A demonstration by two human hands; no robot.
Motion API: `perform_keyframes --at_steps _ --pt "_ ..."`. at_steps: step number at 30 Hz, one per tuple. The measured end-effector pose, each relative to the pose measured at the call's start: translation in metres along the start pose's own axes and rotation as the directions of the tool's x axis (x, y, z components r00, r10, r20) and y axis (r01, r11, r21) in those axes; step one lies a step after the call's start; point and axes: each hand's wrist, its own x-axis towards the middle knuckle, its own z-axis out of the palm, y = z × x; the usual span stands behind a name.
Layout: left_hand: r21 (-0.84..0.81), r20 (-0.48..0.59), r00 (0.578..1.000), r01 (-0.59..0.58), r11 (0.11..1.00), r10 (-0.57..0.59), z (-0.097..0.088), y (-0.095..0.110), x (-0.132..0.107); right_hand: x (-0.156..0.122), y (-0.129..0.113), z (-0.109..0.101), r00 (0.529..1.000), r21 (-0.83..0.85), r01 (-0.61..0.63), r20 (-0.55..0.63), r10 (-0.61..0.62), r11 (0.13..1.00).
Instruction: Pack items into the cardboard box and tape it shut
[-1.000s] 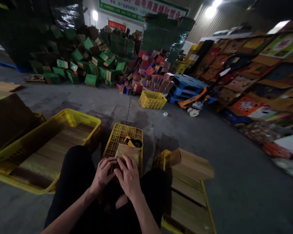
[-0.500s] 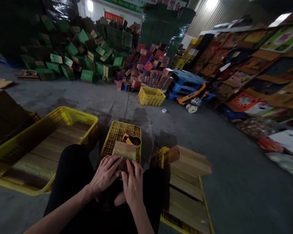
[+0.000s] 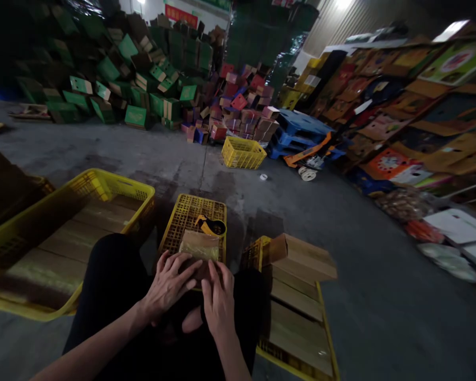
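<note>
My left hand (image 3: 170, 283) rests with spread fingers on the near end of a small brown cardboard box (image 3: 200, 243) with shiny clear tape across its top. From the other side my right hand (image 3: 219, 293) lies on the same end, fingers stretched out and slightly apart. My hands cover most of the box's near part. Under the box is an upturned yellow plastic crate (image 3: 182, 214) with a grid base. Just beyond the box, a yellow-orange tape dispenser (image 3: 209, 225) with a dark roll lies on the crate.
A yellow crate (image 3: 143, 193) of flat cardboard boxes stands at left; another (image 3: 328, 323) at right carries boxes and an open carton (image 3: 303, 258). Ahead are a yellow crate (image 3: 244, 153), blue pallets (image 3: 301, 126), an orange pallet jack (image 3: 309, 152) and heaped green boxes (image 3: 137, 116).
The view has shifted slightly, so the surroundings sit a little lower left or higher. Both hands stay on the box, with the left fingers a bit more bent.
</note>
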Motion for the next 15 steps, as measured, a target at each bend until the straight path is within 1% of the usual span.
perform_keyframes --at_steps 5,9,11,12,13,15 --pt "0.025 0.001 1.000 0.025 0.999 -0.025 -0.001 0.002 0.000 0.004 -0.001 -0.005 1.000 -0.002 0.025 0.012 -0.025 1.000" --pt "0.014 -0.005 0.999 0.035 0.999 -0.035 0.000 0.007 0.000 -0.001 0.003 -0.012 0.999 0.087 0.025 0.020 -0.027 0.996" --pt "0.007 -0.007 0.999 0.045 0.999 -0.045 -0.001 0.010 0.000 -0.003 0.002 -0.010 0.999 0.185 -0.045 -0.013 0.048 0.982" --pt "0.004 -0.008 0.999 0.049 0.999 -0.049 -0.002 0.011 0.000 -0.002 0.001 -0.007 0.992 0.247 -0.107 -0.037 0.119 0.963" --pt "0.002 -0.009 0.999 0.049 0.999 -0.049 -0.003 0.011 0.001 0.001 0.000 -0.003 0.977 0.312 -0.177 -0.058 0.205 0.933" --pt "-0.003 -0.009 0.999 0.046 0.999 -0.047 -0.004 0.011 0.001 0.011 -0.002 0.006 0.921 0.432 -0.319 -0.069 0.383 0.843"
